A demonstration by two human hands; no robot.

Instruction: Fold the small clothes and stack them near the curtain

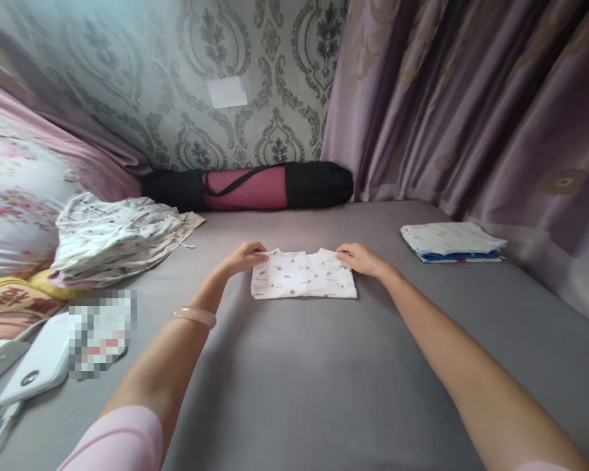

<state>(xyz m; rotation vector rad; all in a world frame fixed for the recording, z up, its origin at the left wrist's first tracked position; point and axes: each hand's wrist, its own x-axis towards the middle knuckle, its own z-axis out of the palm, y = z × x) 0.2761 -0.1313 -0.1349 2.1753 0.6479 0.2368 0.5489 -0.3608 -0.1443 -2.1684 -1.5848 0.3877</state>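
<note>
A small white garment with a scattered print [304, 276] lies folded into a wide rectangle on the grey sheet [314, 379], near the middle of the view. My left hand [248, 257] pinches its upper left corner, fingers closed. On the opposite side, my right hand [360, 258] has its fingers closed on the upper right corner. The neckline edge shows between both hands, facing the wall.
Loose printed clothes [118, 232] are heaped at left. A folded stack [454, 241] lies at right. Against the wall rests a black and pink roll bag [248, 187]. A white power bank [44, 356] and cables lie at lower left.
</note>
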